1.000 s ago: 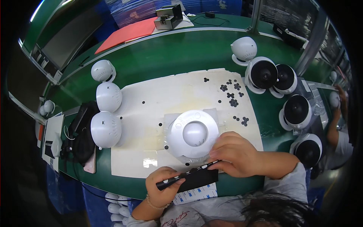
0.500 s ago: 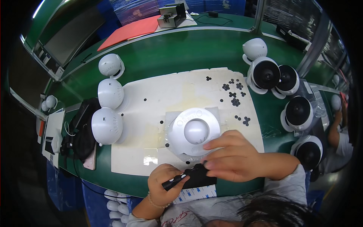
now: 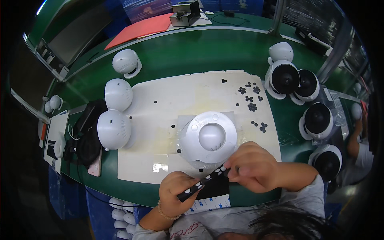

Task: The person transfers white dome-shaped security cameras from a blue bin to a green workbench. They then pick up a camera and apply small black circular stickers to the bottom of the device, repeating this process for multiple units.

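A narrow black strip [image 3: 203, 183] with a row of white round spots slants between my hands over the table's near edge. My left hand [image 3: 176, 190] is closed on its lower left end. At its upper right end, my right hand [image 3: 256, 168] is pinched, with thumb and fingertips on the strip. A black sheet [image 3: 214, 190] lies beneath the strip. Just beyond my hands rests a white device [image 3: 188, 138] with its ring-shaped base facing up and a round opening in the middle. Its padding [image 3: 236, 120] is a pale sheet.
Small black dots and clusters [image 3: 252, 107] lie on the cream board [image 3: 156, 136]. White round devices [image 3: 114, 130] line the left; black-faced ones [image 3: 318, 118] line the right. A black bag [image 3: 89, 148] sits at left. More white devices [image 3: 118, 215] fill a blue bin below. Another person's arm [image 3: 354, 138] shows far right.
My right hand has closed in on the strip's end, its fingers now bunched. The strip has turned, so more of its white spots show. The whole view has shifted slightly.
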Available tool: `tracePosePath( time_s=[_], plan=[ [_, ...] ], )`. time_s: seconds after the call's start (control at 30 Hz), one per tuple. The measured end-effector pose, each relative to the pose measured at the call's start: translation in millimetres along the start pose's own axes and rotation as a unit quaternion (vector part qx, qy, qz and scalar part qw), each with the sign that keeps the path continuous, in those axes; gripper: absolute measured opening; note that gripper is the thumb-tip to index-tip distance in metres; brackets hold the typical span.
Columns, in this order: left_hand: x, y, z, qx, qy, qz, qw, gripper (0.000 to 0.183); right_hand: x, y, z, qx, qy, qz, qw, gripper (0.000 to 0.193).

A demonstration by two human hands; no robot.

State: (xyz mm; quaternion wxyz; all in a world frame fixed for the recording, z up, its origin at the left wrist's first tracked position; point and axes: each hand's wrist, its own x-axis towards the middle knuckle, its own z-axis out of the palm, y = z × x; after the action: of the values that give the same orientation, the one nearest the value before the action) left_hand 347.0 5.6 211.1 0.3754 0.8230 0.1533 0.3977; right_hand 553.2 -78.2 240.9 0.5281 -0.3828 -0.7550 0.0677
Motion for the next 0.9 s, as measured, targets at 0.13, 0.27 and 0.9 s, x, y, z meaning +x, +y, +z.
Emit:
tracePosePath(
  time_s=[0.13, 0.27, 0.9],
  plan=[
    [6, 2, -1, 0.043, -0.029, 0.055, 0.997, 0.023, 10, -4, 10, 0.078, -0.010, 0.053, 0.995, 0.028],
    [3, 1, -3, 0.061, -0.033, 0.050, 0.996, 0.028, 26, -8, -13, 0.221, -0.277, 0.223, 0.908, 0.028],
    [-1, -1, -1, 0.202, -0.075, 0.090, 0.972, 0.017, 43, 37, -15, 0.093, 0.003, 0.182, 0.979, 0.070]
  ],
)
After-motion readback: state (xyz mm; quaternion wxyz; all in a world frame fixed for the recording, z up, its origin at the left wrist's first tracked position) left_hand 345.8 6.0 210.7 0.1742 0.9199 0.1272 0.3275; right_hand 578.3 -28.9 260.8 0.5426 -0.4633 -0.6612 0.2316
